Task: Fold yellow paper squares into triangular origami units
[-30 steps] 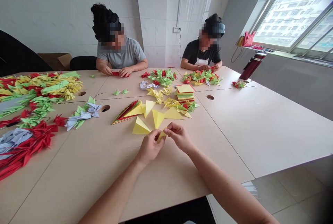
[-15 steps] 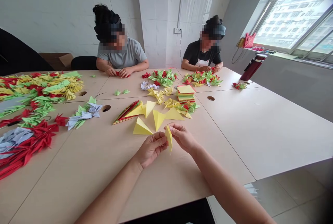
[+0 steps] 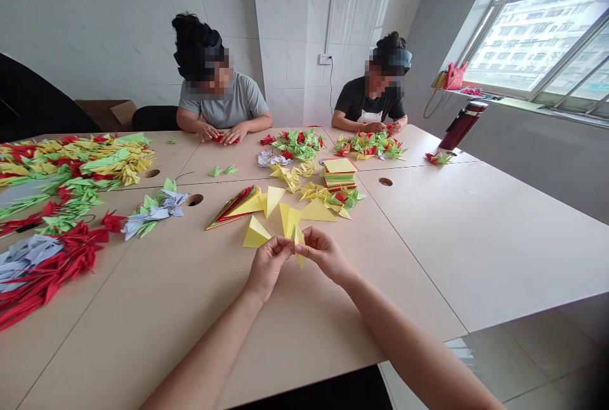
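Observation:
Between my two hands, above the table, is a folded yellow paper, narrow and pointed at top and bottom. My left hand pinches its left side with thumb and fingertips. From the right, my right hand grips the same paper, its thumb laid across the front. The fingertips of both hands nearly meet. Just beyond them lie several partly folded yellow papers, and a fan of folded red, green and yellow papers rests behind those to the left.
A stack of square paper stands beyond my hands, with folded paper cranes around it. Heaps of strung paper pieces cover the left side. A dark red flask stands far right. Two people sit opposite, handling paper.
My hands have come closer together and moved slightly left. The yellow paper has turned from a side-on flat shape to a narrow upright one with its point up.

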The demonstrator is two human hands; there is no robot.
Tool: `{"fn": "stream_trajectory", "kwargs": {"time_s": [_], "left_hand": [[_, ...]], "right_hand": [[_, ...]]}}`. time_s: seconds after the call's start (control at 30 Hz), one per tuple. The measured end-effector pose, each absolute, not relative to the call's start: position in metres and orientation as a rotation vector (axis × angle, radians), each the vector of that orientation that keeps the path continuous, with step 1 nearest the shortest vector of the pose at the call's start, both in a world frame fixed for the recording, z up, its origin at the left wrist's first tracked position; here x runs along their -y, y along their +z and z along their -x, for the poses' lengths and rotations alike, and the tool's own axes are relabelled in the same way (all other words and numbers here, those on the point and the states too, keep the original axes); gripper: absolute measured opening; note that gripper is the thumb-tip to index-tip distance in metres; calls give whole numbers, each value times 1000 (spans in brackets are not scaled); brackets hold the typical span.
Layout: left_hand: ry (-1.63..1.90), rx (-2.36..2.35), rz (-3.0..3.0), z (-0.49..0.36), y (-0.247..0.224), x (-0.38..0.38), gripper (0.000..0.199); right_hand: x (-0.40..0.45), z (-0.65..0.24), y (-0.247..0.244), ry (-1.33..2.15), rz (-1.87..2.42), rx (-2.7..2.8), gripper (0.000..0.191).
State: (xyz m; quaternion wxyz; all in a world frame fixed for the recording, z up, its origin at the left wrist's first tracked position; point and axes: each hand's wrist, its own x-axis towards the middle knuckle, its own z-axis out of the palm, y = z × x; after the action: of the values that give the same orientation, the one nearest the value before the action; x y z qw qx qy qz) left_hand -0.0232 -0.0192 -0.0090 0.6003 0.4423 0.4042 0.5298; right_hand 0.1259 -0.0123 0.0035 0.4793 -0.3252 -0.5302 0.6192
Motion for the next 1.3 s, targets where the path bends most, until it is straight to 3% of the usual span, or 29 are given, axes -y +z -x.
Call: {"fn": "stream_trajectory", "kwargs": {"time_s": [0.4,0.5,0.63,0.77,0.87,1.3], "left_hand": [[1133,-979,-1154,23,-8,20,23],[1085,-963,-1279,21,-7,21,22],[1048,-991,-1383,19,-6,22,22],[1147,-1060,-1354,24,-6,19,23],[1244,-1091,-1268,28,-8,15,24],[1114,-982,-1170,26,-5,17,24]], "right_hand": [[17,-128,12,1513,823,1457,36],[16,-128,9,1492,846,1363,29],[13,-128,3,1430,922,1282,40],[10,-128,0,1422,949,1256,35],[7,-128,-4,1435,870,1243,41],[7,-132,-5,1378,744,1410,20]]}}
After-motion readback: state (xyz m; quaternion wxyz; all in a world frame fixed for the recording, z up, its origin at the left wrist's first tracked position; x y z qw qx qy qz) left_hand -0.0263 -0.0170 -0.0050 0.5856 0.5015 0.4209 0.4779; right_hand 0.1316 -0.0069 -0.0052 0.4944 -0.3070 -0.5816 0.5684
